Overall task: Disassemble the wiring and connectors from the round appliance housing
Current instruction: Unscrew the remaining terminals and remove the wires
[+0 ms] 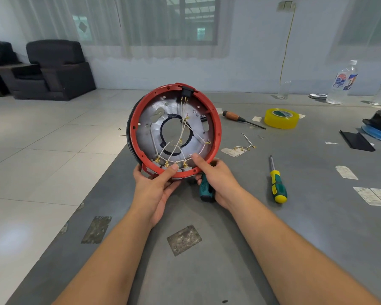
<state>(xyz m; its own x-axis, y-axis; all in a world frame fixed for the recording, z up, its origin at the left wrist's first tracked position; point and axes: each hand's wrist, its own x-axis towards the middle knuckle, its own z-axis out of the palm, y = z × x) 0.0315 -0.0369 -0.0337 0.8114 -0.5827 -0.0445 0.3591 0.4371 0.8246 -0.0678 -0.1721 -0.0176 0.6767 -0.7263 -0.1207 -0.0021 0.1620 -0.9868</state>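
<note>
While the round red-rimmed appliance housing (pixel 174 130) is held upright above the grey surface's (pixel 207 271) left edge, left hand (pixel 156 186) grips rim, thumb on brass connectors (pixel 166 164); right hand (pixel 216 179) grips rim plus green-handled screwdriver (pixel 206 190). Recommend: steady housing w/ left, pull white wires (pixel 180 137) at terminals, not mid-lead.

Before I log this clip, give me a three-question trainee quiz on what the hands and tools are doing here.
1. True or false: the right hand holds a teal-and-black-handled tool while steadying the round red-rimmed appliance housing.
2. Where does the left hand's thumb rest? A) the black socket at the top B) the brass connectors at the bottom rim C) the centre hole
3. Fill in: the green-and-yellow screwdriver lies on the grey ___.

Key: 1 true; 2 B; 3 table.
</note>
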